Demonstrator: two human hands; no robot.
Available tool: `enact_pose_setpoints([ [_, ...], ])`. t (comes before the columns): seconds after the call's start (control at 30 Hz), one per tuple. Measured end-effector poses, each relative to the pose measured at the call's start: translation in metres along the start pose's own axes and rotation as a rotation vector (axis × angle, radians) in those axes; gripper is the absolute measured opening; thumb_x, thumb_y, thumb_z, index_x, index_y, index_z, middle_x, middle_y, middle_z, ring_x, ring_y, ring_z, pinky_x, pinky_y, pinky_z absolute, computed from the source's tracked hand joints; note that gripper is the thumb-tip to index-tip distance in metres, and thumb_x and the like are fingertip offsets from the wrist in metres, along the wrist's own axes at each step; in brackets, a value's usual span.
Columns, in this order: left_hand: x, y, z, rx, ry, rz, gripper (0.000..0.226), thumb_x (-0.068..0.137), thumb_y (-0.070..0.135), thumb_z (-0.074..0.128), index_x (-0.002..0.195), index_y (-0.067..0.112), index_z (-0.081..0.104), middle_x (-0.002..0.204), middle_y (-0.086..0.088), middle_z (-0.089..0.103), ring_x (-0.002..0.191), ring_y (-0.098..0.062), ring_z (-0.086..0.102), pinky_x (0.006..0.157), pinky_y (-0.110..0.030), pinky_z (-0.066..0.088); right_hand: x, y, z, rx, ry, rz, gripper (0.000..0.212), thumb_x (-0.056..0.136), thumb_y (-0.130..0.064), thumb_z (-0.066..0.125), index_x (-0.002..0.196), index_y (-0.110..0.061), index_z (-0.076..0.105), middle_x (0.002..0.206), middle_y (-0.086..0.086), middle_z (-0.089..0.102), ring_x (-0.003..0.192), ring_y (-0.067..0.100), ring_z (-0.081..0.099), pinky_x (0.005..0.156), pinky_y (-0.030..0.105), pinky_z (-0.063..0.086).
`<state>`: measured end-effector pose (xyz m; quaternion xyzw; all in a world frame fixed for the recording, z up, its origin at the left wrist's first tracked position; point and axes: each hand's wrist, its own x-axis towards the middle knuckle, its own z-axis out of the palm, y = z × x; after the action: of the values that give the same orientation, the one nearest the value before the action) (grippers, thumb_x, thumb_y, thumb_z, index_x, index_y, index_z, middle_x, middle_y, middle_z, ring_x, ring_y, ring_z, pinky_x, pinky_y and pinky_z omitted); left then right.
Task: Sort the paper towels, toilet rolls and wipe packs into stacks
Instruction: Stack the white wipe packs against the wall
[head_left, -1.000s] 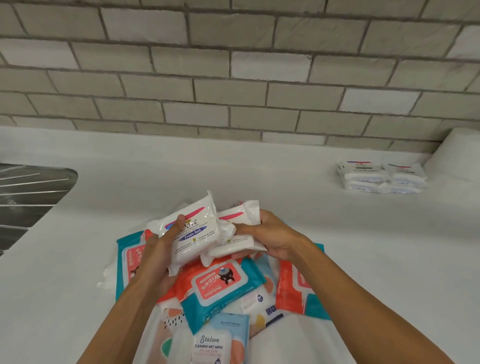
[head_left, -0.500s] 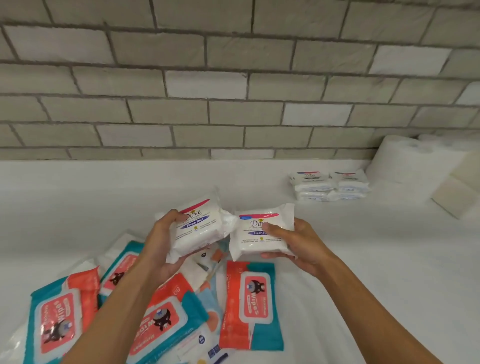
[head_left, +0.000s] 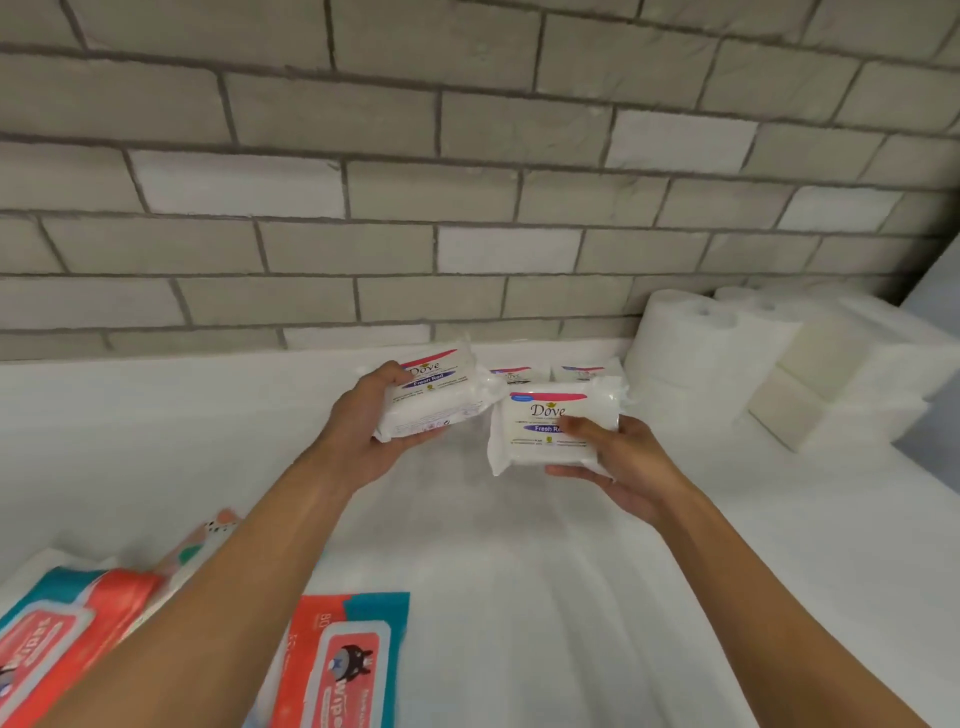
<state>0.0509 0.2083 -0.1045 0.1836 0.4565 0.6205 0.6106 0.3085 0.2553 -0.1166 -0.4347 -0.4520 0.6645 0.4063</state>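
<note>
Two white wipe packs are held apart above the counter (head_left: 519, 597): left hand (head_left: 358, 431) grips one pack (head_left: 431, 400), right hand (head_left: 618, 462) pinches the other pack (head_left: 545, 431); behind them, seemingly, stacked packs (head_left: 519, 373).

The far stack of Dove packs (head_left: 581, 372) shows only top edges behind the left held Dove pack (head_left: 431, 400) and the right held Dove pack (head_left: 540, 441). The right hand (head_left: 628, 467) thumb covers the end of that pack's purple label, and its fine print is too small to read. The bottom edge cuts off the near red-and-teal wipe pack (head_left: 343, 660). The left forearm (head_left: 208, 597) hides much of a patterned pack (head_left: 210, 532).
</note>
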Motion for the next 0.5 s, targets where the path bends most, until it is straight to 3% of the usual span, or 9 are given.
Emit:
enact_pose_setpoints([
  [0.4,0.099,-0.020,0.078,0.044,0.189,0.038,0.022,0.085,0.006,0.071,0.103,0.000,0.062,0.107,-0.019,0.066,0.098,-0.035,0.066,0.070,-0.048,0.060,0.101,-0.036,-0.073,0.122,0.082,0.041,0.021,0.086,-0.004,0.068,0.106,0.004,0.065,0.107,0.015,0.073,0.095,0.028,0.072,0.072,0.036,0.061],
  [0.5,0.121,-0.029,0.089,0.094,0.249,0.049,0.025,0.086,0.007,0.071,0.109,0.001,0.063,0.109,-0.017,0.067,0.093,-0.032,0.066,0.081,-0.049,0.057,0.123,-0.033,-0.081,0.156,0.104,0.077,0.026,0.085,-0.004,0.069,0.110,0.003,0.064,0.111,0.014,0.072,0.099,0.030,0.070,0.071,0.036,0.062],
])
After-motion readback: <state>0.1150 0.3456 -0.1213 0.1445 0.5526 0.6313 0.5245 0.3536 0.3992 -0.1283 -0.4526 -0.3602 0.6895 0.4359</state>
